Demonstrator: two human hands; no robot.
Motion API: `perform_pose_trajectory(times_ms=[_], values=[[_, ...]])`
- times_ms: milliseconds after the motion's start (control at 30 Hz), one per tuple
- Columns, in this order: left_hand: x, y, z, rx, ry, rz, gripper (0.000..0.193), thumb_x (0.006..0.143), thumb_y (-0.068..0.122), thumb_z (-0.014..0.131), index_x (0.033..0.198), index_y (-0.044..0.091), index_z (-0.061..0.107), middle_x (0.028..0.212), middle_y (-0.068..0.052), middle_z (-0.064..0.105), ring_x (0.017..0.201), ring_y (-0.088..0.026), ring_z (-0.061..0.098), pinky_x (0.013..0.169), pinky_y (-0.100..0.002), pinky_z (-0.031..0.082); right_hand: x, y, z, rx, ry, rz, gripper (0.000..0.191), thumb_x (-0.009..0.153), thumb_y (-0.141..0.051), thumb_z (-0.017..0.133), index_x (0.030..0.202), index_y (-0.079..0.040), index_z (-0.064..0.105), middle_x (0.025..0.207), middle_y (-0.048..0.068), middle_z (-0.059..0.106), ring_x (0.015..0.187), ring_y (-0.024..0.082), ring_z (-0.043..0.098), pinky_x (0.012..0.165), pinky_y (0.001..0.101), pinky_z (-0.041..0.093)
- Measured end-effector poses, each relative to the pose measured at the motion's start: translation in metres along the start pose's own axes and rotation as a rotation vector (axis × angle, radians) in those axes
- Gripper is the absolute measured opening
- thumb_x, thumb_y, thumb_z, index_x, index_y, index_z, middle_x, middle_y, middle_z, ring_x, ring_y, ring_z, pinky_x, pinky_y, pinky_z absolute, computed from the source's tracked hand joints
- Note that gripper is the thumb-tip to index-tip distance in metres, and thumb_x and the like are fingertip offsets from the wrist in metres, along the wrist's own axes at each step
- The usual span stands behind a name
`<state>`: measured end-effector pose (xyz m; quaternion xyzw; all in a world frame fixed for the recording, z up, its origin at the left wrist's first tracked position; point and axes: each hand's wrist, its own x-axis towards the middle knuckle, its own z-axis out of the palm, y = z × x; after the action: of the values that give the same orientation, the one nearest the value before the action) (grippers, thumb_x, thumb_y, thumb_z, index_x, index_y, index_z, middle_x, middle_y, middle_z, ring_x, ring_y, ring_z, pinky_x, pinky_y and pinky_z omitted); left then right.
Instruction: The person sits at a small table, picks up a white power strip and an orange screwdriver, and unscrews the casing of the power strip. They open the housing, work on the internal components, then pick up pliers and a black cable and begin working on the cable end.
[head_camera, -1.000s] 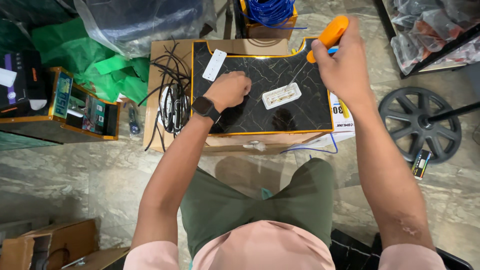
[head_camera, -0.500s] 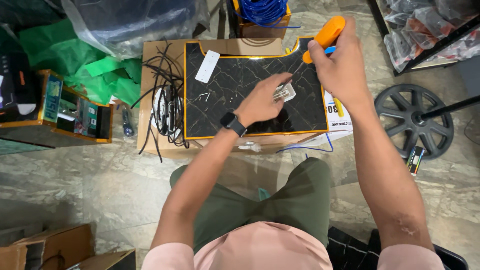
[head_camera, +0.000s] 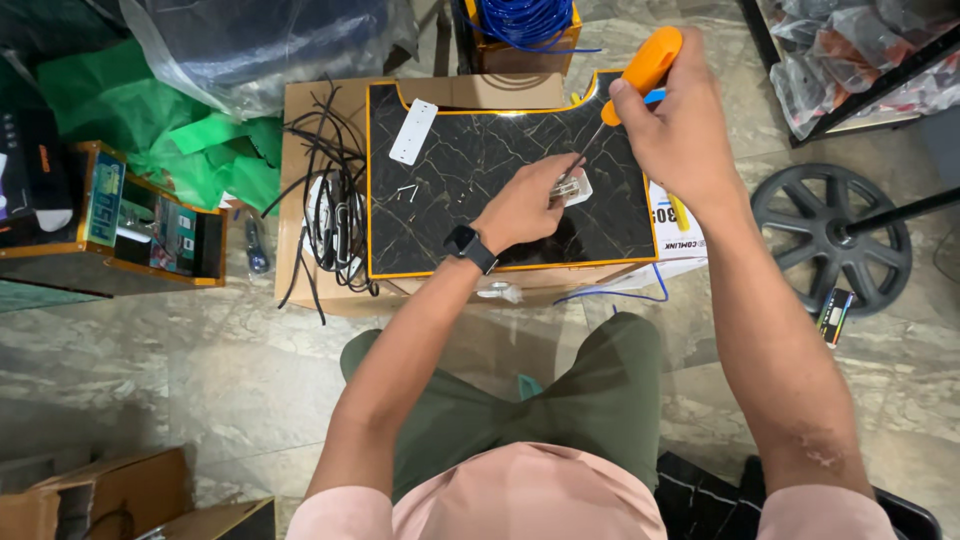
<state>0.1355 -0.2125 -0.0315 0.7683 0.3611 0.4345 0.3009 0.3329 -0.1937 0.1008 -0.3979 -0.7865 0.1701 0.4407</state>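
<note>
Your left fingers (head_camera: 560, 185) pinch the small white part (head_camera: 578, 188) near the right middle of the dark marbled surface (head_camera: 470, 160), while your right hand (head_camera: 675, 125) grips the orange screwdriver (head_camera: 645, 62), tip on that part. You look mid-screw, so next likely needs steady downward turning. Right edge is close; loose screws (head_camera: 407, 191) and cables (head_camera: 330, 200) lie left, open room toward you.

Orange-handled screwdriver (head_camera: 640, 75) tilted, tip down on small white socket part (head_camera: 575, 187), which lies on black marble-pattern board (head_camera: 480, 150).
</note>
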Motion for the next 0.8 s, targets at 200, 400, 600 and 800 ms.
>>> perform_pose_trajectory(times_ms=[200, 400, 600, 800], values=[[-0.002, -0.001, 0.0, 0.026, 0.012, 0.033, 0.061, 0.076, -0.01, 0.062, 0.135, 0.0, 0.054, 0.124, -0.019, 0.068, 0.116, -0.041, 0.065, 0.095, -0.041, 0.055, 0.001, -0.002, 0.004, -0.015, -0.013, -0.022, 0.039, 0.109, -0.005, 0.071, 0.132, 0.004, 0.042, 0.106, 0.017, 0.069, 0.098, 0.026, 0.075, 0.08, 0.0353, 0.063], [-0.002, 0.002, -0.002, 0.006, -0.007, -0.012, 0.06, 0.077, -0.009, 0.062, 0.136, -0.001, 0.053, 0.124, -0.019, 0.068, 0.116, -0.04, 0.066, 0.092, -0.04, 0.056, 0.001, -0.001, 0.004, -0.002, -0.005, -0.03, 0.038, 0.109, -0.002, 0.072, 0.131, 0.004, 0.041, 0.109, 0.018, 0.069, 0.1, 0.027, 0.075, 0.082, 0.0352, 0.064], [-0.002, -0.002, -0.001, 0.035, -0.004, 0.023, 0.058, 0.078, -0.009, 0.062, 0.136, -0.003, 0.053, 0.127, -0.02, 0.067, 0.118, -0.04, 0.066, 0.097, -0.041, 0.055, 0.003, -0.015, -0.004, -0.062, -0.023, -0.075, 0.053, 0.103, 0.0, 0.076, 0.142, -0.001, 0.041, 0.112, 0.02, 0.067, 0.102, 0.03, 0.073, 0.082, 0.0361, 0.063], [0.0, -0.003, -0.001, 0.035, 0.009, 0.037, 0.059, 0.078, -0.007, 0.063, 0.136, -0.003, 0.053, 0.125, -0.019, 0.068, 0.119, -0.039, 0.066, 0.099, -0.041, 0.055, 0.011, -0.041, -0.014, -0.281, -0.122, -0.147, 0.056, 0.094, -0.006, 0.085, 0.134, -0.007, 0.045, 0.105, 0.02, 0.067, 0.097, 0.042, 0.069, 0.08, 0.0486, 0.054]])
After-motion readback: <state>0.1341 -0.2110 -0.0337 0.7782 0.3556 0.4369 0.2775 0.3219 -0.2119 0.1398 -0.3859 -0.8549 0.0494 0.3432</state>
